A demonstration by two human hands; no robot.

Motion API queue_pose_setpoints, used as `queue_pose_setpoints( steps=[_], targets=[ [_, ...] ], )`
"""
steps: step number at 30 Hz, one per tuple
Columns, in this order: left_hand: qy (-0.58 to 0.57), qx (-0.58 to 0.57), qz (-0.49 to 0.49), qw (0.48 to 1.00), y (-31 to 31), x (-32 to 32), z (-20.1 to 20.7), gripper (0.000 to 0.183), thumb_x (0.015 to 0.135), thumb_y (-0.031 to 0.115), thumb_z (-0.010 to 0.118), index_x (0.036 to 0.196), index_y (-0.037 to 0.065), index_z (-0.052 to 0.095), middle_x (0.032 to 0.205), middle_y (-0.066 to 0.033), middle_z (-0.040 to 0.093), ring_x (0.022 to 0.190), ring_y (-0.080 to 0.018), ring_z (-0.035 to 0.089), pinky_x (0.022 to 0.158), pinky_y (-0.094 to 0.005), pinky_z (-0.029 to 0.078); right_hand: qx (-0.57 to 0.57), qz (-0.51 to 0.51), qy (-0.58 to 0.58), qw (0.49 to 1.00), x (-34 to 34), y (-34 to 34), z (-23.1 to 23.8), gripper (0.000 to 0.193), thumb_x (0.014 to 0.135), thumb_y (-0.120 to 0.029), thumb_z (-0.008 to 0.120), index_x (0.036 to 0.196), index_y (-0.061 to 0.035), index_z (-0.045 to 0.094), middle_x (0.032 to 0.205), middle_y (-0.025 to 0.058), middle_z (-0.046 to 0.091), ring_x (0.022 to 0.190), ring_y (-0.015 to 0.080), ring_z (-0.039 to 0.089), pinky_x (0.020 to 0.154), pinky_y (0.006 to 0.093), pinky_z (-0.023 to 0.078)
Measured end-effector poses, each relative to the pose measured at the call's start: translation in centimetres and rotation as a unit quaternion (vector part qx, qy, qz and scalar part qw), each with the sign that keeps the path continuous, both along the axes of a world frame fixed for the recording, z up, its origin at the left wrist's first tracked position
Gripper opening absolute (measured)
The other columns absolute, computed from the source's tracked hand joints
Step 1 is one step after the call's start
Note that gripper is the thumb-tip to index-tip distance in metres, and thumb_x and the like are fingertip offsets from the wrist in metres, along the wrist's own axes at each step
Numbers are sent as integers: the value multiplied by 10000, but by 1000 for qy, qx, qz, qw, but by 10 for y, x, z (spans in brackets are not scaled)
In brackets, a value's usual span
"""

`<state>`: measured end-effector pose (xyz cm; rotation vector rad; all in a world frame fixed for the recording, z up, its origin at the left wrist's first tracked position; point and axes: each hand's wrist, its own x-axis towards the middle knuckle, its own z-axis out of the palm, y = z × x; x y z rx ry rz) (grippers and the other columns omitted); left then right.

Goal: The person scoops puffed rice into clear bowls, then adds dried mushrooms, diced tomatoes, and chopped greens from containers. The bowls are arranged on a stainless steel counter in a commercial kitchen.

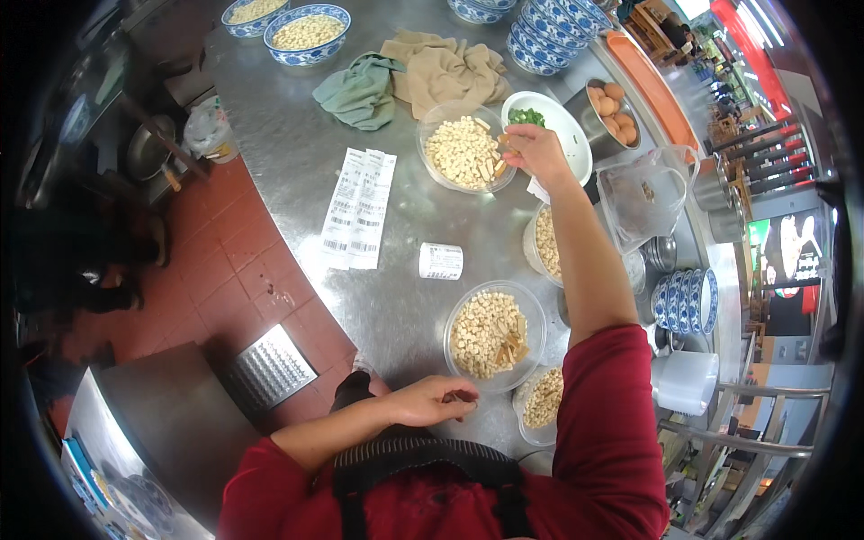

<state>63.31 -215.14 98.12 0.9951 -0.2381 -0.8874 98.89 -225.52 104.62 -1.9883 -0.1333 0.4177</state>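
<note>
My right hand [537, 153] reaches out over the far clear plastic bowl [432, 171], its fingers pinched on a few light brown strips [503, 140]. Pale cubed pieces [457, 148] fill that bowl, with some longer brown strips [499, 168] at its right side. My left hand [434, 400] hovers near my waist, fingers loosely curled and apart, nothing visible in it. Just beyond it stands a nearer clear bowl [453, 346] of similar pale pieces, topped with brown strips [513, 349]. Two more tubs of pale pieces, one [546, 241] partly behind my right arm, another [540, 402] near me.
Beside the far bowl are a white bowl [576, 148] with chopped greens and a metal container of eggs [612, 108]. Printed slips [358, 207], a label roll [441, 261], cloths [441, 72], a plastic bag [648, 198] and blue-white bowls [308, 36] share the steel table [288, 135].
</note>
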Motion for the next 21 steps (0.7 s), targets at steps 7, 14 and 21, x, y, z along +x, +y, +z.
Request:
queue_pose_setpoints(
  steps=[7, 14, 21],
  targets=[
    [-27, 20, -48, 998, -1, 4, 16, 239, 904, 135, 524, 1101, 2, 501, 967, -61, 572, 818, -126, 575, 746, -259, 461, 157, -21, 110, 981, -33, -32, 35, 245, 856, -78, 549, 1078, 25, 562, 931, 92, 604, 730, 136, 592, 657, 227, 514],
    [-42, 47, -86, 994, -21, 0, 31, 225, 893, 127, 536, 1074, -6, 521, 936, -63, 586, 796, -129, 593, 711, -256, 477, 74, -55, 138, 986, -180, -147, 101, 212, 833, -138, 570, 1011, -28, 597, 869, 31, 609, 695, 103, 576, 629, 217, 489],
    [-20, 39, -174, 984, -85, -4, 63, 223, 878, 74, 524, 1093, 18, 510, 937, -77, 592, 790, -153, 598, 705, -268, 488, -28, -217, 178, 959, -431, -271, 152, 175, 833, -86, 575, 989, -11, 602, 767, 7, 609, 613, 65, 556, 525, 204, 457]
  ],
)
